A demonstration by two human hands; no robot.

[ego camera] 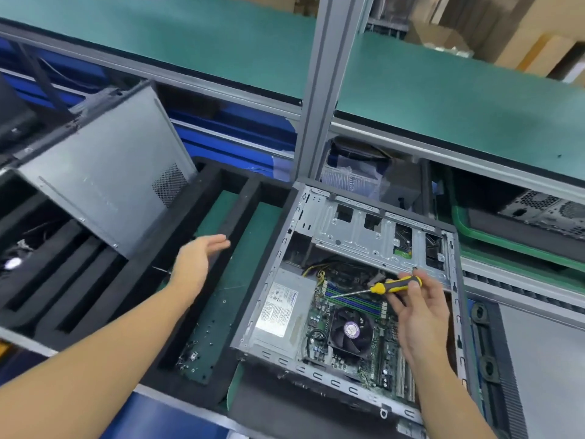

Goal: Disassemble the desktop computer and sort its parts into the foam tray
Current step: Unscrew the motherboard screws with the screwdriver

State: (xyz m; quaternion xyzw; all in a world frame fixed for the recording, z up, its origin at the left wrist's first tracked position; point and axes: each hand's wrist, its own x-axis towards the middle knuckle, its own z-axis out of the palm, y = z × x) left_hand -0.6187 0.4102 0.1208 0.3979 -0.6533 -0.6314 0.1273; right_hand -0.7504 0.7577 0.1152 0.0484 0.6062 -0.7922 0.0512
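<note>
The open desktop case [456, 299] lies on its side at the right, showing the motherboard, a CPU fan [350, 331], the power supply [280, 307] and a drive cage [361, 236]. My right hand [418, 312] holds a yellow-and-black screwdriver [391, 286] over the motherboard, its tip pointing left. My left hand [198, 258] hovers open, fingers straight, above the black foam tray [177, 299]. The grey side panel [104, 185] leans on the tray's left part. Several small screws [202, 346] lie in one tray slot.
A grey aluminium post [323, 90] rises behind the case, with a green shelf [443, 99] above. A green bin [506, 242] with another case sits at the far right. Black foam blocks [489, 359] stand at the right edge.
</note>
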